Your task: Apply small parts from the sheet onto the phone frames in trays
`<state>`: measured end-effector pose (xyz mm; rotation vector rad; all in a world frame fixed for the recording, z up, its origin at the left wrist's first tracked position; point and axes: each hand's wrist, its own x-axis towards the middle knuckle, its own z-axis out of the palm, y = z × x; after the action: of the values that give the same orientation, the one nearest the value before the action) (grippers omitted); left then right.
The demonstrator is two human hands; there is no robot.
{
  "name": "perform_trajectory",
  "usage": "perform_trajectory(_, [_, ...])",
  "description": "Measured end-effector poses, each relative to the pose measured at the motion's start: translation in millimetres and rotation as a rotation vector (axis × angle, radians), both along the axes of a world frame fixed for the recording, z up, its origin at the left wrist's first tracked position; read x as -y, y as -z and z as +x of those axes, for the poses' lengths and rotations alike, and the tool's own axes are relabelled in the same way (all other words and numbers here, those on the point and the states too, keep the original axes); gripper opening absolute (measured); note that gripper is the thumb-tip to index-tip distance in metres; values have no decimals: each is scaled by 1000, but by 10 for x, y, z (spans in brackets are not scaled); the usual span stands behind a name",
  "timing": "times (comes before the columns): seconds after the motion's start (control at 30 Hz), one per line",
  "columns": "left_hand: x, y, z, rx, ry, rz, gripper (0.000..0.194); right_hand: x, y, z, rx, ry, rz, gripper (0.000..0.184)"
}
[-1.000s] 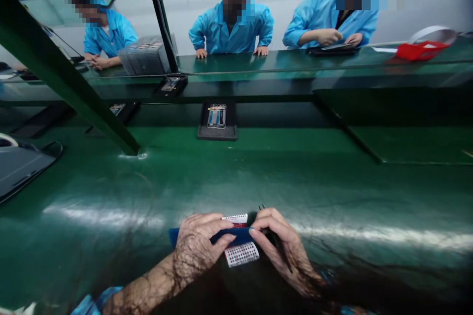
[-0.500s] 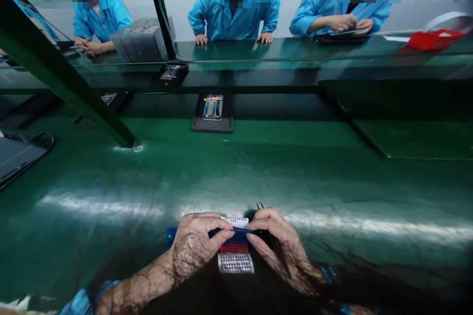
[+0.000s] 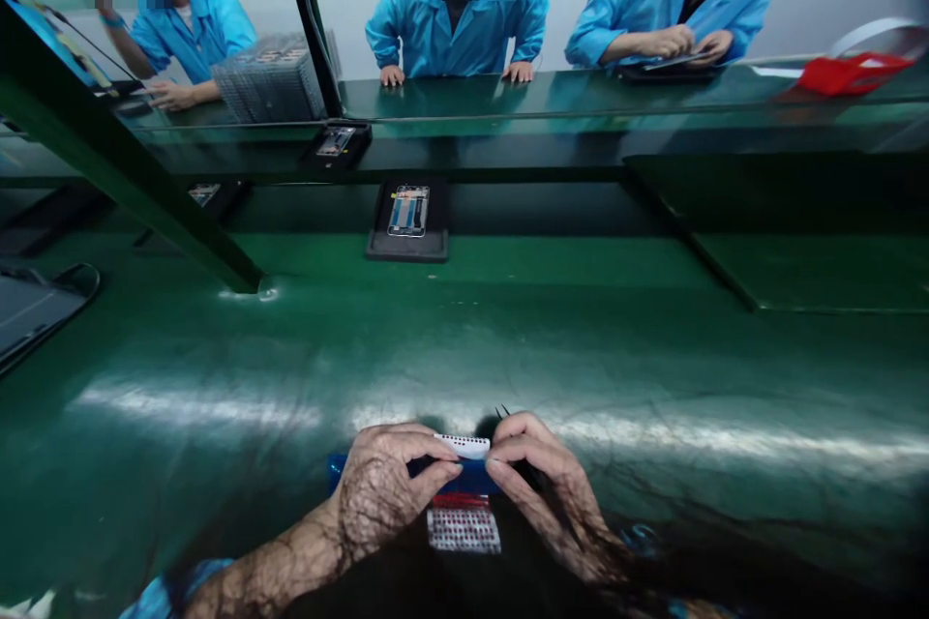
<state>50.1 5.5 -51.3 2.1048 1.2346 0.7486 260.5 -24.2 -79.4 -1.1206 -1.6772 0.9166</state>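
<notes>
Left hand point(image 3: 384, 488) and right hand point(image 3: 541, 484) pinching blue strip point(image 3: 475, 476), dotted sheet point(image 3: 464, 529) partly hidden, tweezers point(image 3: 502, 412) mostly covered

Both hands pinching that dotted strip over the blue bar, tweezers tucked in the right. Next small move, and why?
Probably: bring the tweezers tips down onto the dotted strip. The left hand and right hand pinch the strip against the blue bar, so it looks held steady, while the tweezer tips point up and away, idle. The strip's lower part hangs free below.
</notes>
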Motion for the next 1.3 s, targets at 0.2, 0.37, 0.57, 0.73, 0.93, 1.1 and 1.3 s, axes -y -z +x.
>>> perform_trajectory(0.2, [8, 7, 7, 38, -2, -10, 9, 24, 83, 6, -9, -4, -52, 12])
perform_trajectory(0.37, [-4, -29, 26, 49, 0, 23, 10, 42, 115, 24, -20, -17, -83, 12])
perform_trajectory(0.57, [-14, -12, 31, 45, 17, 50, 10, 40, 136, 52, -19, -54, -96, 9])
perform_trajectory(0.73, [4, 5, 24, 15, -9, 149, 10, 24, 170, 45, -14, -63, -88, 5])
perform_trajectory(0.93, [26, 14, 23, -41, -46, 319, 12, 14, 141, 117, -29, 17, 8, 14])
perform_trajectory(1.1, [64, 23, 38, -93, 23, 383, 13, -64, 101, 199, 21, -34, -17, 17])
perform_trajectory(1.3, [99, 69, 58, -124, 53, 412, 12, -94, 91, 190, -1, -241, -67, 11])
